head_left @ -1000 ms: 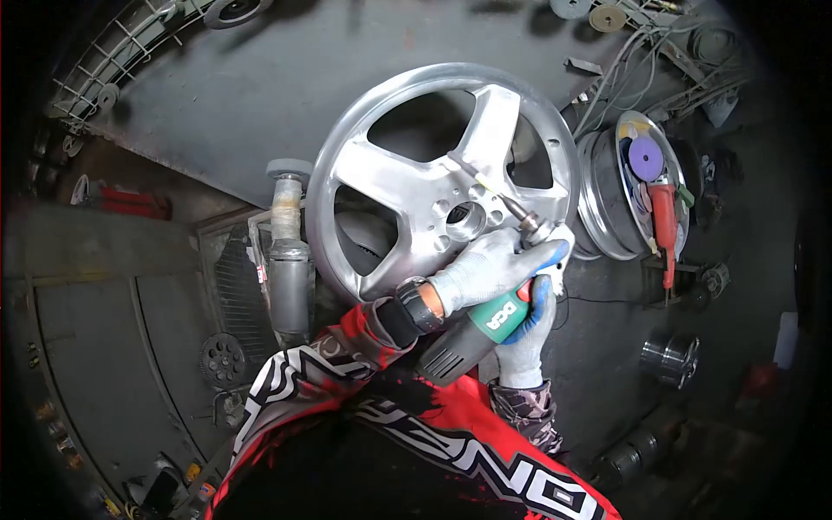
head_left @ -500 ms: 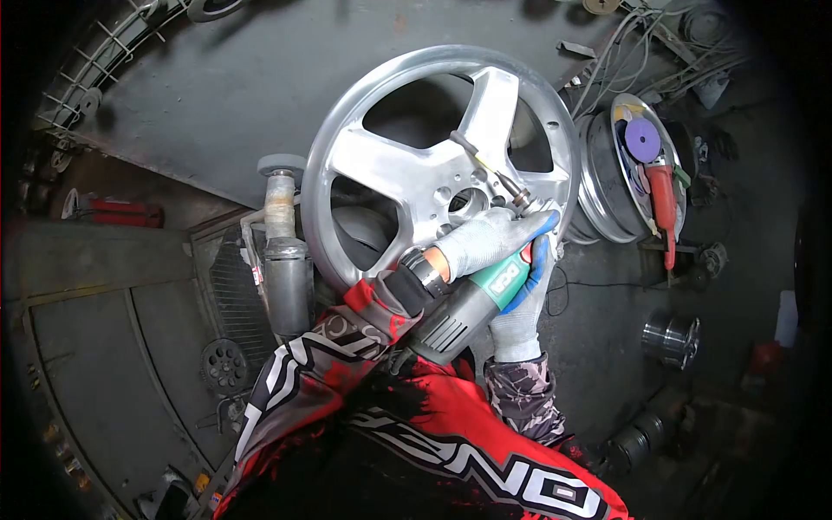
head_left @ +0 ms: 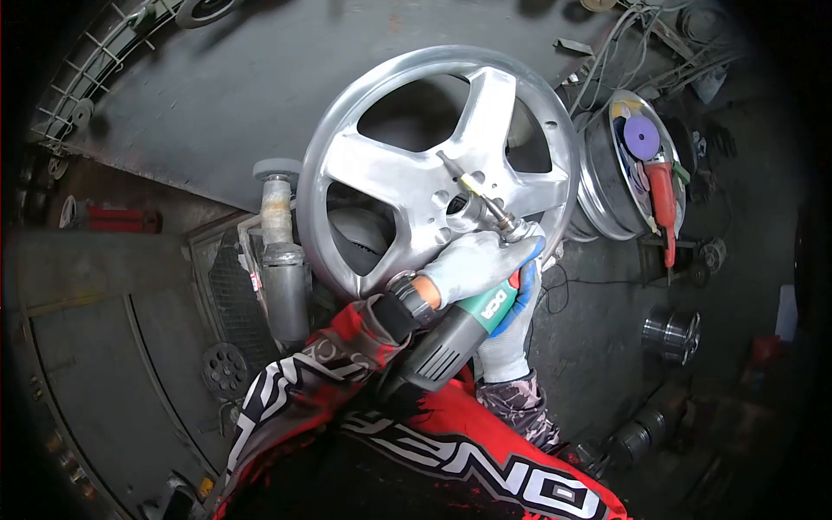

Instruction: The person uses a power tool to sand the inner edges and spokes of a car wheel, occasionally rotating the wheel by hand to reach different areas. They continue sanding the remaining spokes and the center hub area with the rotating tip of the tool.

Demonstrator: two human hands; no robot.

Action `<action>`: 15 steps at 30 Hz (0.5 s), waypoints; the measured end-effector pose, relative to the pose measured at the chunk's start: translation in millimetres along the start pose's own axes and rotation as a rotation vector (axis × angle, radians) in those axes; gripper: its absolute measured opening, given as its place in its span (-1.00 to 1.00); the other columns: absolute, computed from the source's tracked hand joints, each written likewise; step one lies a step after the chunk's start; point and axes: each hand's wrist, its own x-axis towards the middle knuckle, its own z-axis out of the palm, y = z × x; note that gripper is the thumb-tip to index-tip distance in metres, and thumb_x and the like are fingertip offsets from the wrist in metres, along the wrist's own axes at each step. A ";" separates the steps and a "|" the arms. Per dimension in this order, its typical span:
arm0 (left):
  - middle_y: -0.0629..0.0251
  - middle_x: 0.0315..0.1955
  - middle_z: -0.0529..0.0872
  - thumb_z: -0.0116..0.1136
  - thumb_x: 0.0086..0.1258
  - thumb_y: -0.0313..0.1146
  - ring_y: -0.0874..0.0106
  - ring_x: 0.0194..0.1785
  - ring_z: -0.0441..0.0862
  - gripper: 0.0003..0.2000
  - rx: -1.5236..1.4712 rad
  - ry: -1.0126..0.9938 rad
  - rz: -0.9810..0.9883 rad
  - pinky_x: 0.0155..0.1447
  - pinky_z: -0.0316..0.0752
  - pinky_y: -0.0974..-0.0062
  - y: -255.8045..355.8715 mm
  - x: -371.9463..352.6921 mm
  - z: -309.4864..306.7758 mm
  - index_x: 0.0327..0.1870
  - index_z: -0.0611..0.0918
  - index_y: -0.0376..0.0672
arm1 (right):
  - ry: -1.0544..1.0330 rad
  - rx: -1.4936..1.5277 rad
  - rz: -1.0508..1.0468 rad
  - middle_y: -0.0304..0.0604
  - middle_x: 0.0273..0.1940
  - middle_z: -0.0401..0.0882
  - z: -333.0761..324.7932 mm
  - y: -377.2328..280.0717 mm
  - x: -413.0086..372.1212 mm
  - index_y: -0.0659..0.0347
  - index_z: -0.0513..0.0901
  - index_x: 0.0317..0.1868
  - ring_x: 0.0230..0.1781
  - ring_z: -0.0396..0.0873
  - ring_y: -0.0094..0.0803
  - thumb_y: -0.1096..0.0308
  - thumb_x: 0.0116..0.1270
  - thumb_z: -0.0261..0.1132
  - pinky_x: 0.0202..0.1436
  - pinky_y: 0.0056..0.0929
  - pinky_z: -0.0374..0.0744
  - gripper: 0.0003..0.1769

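Observation:
My left hand (head_left: 475, 267), in a grey glove with blue fingertips, is wrapped over the front of a green and black angle grinder (head_left: 440, 348). My right hand (head_left: 513, 334), gloved the same way, grips the grinder from the other side with its fingers partly hidden. From the metal head, a thin shaft (head_left: 496, 213) with a pale, yellowish wrap points up and left. It overlaps the hub of a bare silver five-spoke wheel (head_left: 373, 163); the shaft's tip lies over the spokes in this view.
At the right, another rim (head_left: 598, 186) holds a red power tool (head_left: 662, 204) and a purple disc (head_left: 641, 137). Left of the wheel stands a motor-like cylinder with a round grey wheel (head_left: 277, 168) on top. Cables (head_left: 620, 43) hang at the upper right; a smaller metal rim (head_left: 667, 335) lies below.
Both hands and the grinder have shifted slightly down and left. The shaft's tip has moved left and down across the wheel's face. The wheel looks unchanged.

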 end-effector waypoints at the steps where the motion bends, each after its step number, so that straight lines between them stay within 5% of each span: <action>1: -0.08 -0.33 0.62 -0.03 0.52 -0.29 0.00 -0.31 0.68 -0.54 0.055 0.003 0.017 -0.28 0.56 0.09 0.8 3.9 0.5 0.43 0.37 0.17 | 0.002 0.191 0.059 -0.08 0.32 0.43 2.2 -2.5 2.3 0.11 0.25 0.46 0.33 0.46 -0.25 -0.07 0.61 -0.09 0.40 -0.20 0.48 -0.40; 7: -0.06 -0.32 0.66 -0.04 0.52 -0.29 0.03 -0.34 0.70 -0.56 0.112 -0.028 0.049 -0.31 0.58 0.10 -6.4 6.7 9.1 0.41 0.40 0.10 | -0.029 0.016 -0.082 -0.06 0.34 0.42 -1.1 12.7 1.2 0.13 0.24 0.46 0.34 0.45 -0.24 -0.09 0.62 -0.12 0.41 -0.20 0.47 -0.39; 12: 0.00 -0.31 0.68 -0.01 0.50 -0.28 0.10 -0.32 0.71 -0.62 0.186 0.043 -0.008 -0.33 0.61 0.16 -0.5 -24.5 7.3 0.32 0.50 0.03 | -0.006 0.147 0.052 -0.06 0.34 0.41 -23.0 38.9 -1.7 0.13 0.24 0.47 0.36 0.44 -0.23 -0.10 0.61 -0.10 0.43 -0.17 0.45 -0.37; 15: -0.12 -0.20 0.69 -0.13 0.58 -0.02 -0.01 -0.14 0.71 -0.57 0.073 -0.156 -0.171 -0.06 0.59 0.11 0.3 -11.4 7.8 0.30 0.52 -0.04 | -0.016 -0.051 -0.023 -0.06 0.34 0.42 -33.1 47.4 0.8 0.10 0.24 0.48 0.36 0.43 -0.20 -0.12 0.59 -0.08 0.43 -0.15 0.44 -0.36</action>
